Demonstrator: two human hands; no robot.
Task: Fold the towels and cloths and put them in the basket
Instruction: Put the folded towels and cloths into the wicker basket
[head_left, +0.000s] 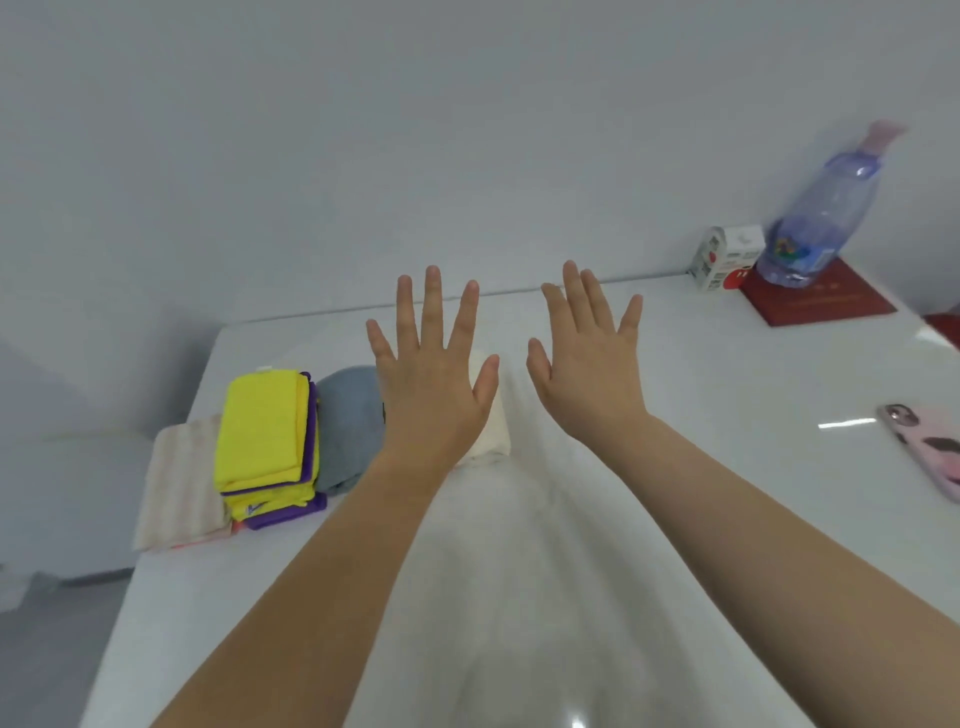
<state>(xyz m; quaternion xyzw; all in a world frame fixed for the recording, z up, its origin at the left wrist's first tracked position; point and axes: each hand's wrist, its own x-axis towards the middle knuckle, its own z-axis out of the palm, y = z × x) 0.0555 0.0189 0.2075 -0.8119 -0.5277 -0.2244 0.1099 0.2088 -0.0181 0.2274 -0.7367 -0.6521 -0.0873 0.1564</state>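
Both hands are raised above the white table (623, 493), fingers spread and palms down, holding nothing. My left hand (431, 374) hovers over a cream folded towel (493, 431) and partly hides it. My right hand (587, 364) is beside it, over bare table. To the left lies a folded grey-blue towel (348, 426). Next to that is a stack of yellow and purple cloths (270, 441). A pale striped towel (179, 483) lies at the table's left edge. No basket is in view.
At the back right stand a clear blue water bottle (821, 208), a small white carton (727, 254) and a red booklet (821, 301). A phone in a pink case (930, 447) lies near the right edge. A white rounded seat (67, 499) is left of the table.
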